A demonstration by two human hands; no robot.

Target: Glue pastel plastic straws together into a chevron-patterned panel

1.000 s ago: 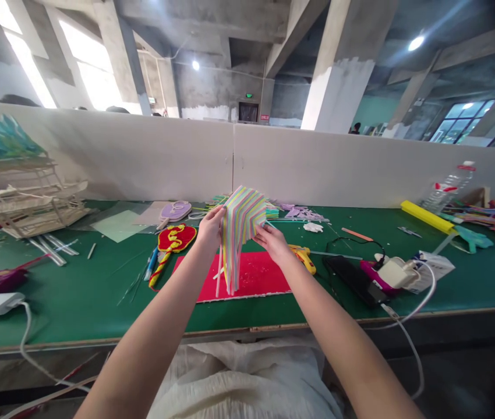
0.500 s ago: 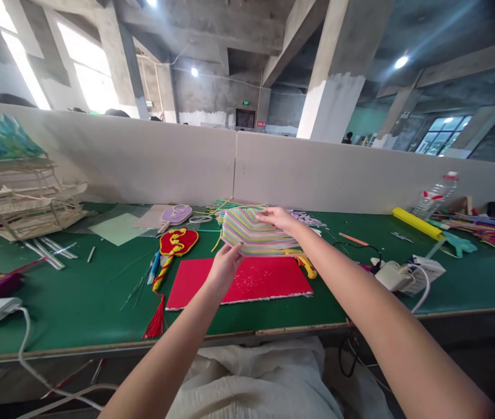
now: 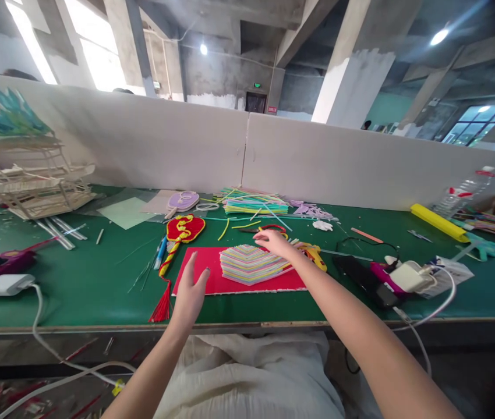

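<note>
Striped panel [image 3: 247, 267] lies flat on the red board [image 3: 213, 256], between the hands; board presumably there as a level backing. Left to right: straw-coloured tiered model [image 3: 38, 186] far off the left hand, purple device [image 3: 0, 267] with white plug nearer it. Red fan [image 3: 194, 226] just beyond the left hand, tassel [image 3: 160, 305] beside it, hanging toward the desk edge, likely set aside to spare the board. Left hand [image 3: 190, 291] spread, thumb apart, nothing in it, over the board's left end, seemingly clear so the panel isn't nudged. Straw bundle [image 3: 254, 205] beyond the right hand. Scissors [image 3: 248, 230] just behind right fingertips, crowding that side. Right hand [image 3: 271, 240] loosely curled at the panel's far edge; can't tell if it touches or pinches anything. Yellow glue gun [image 3: 316, 256] right of that hand, overlapping the board's corner, partly in the way, probably parked within reach. Farther right: black slab [image 3: 356, 276], white cable [image 3: 453, 282], bottle [image 3: 463, 191].
</note>
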